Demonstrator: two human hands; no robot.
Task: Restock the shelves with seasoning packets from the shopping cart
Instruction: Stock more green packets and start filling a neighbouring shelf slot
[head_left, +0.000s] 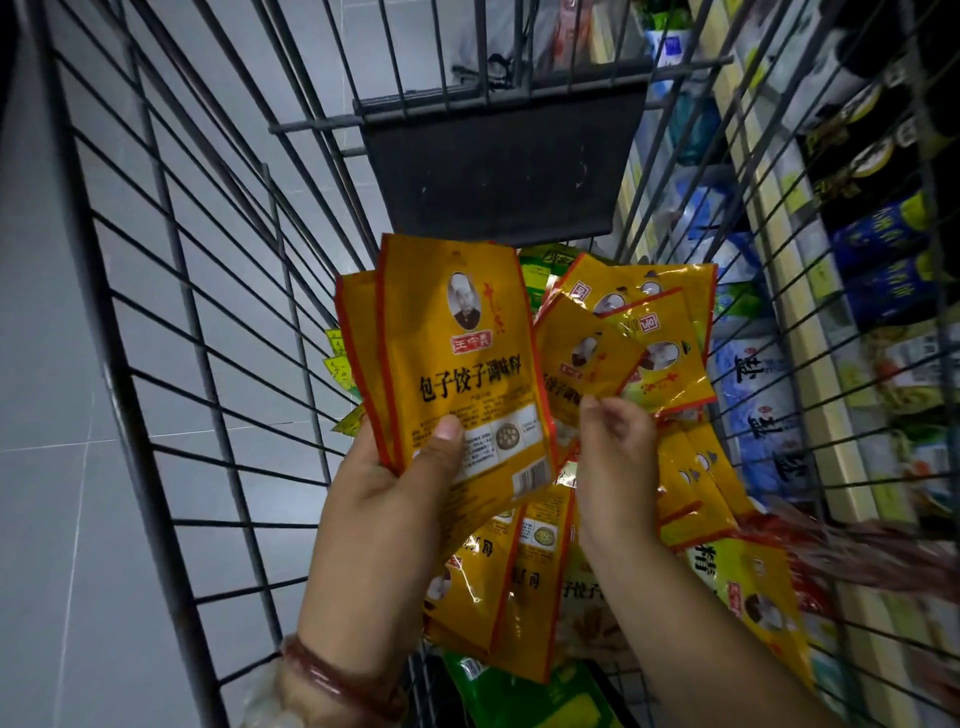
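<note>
I am looking down into a wire shopping cart (171, 291) that fills most of the frame, its grey bars fanning out from the centre. In the middle of the frame, my left hand (395, 499) is gripping a small stack of yellow seasoning packets (457, 364) with red edging, the thumb pressing across the front of the top packet near its lower edge. That packet is standing upright, facing me, showing an oval portrait and black Chinese characters. A reddish-brown bangle (332, 675) is circling the left wrist at the lower centre-left.

Just right of centre, my right hand (615, 441) is curling its fingers around the lower edge of a single yellow packet (587, 358), which is tilting toward the upper right and touching the stack. I cannot tell how firmly it is being held.

More yellow packets (670, 332) are lying in a loose heap in the cart behind and below both hands, spreading toward the lower right. Green packets (498, 691) are peeking out at the bottom centre and at the far end of the heap. A dark folded seat flap (493, 171) is hanging at the upper centre.

Along the right side of the frame, through the bars, store shelves (831, 291) are holding blue, white and green packaged goods. Grey floor tiles (47, 467) are showing at the left.
</note>
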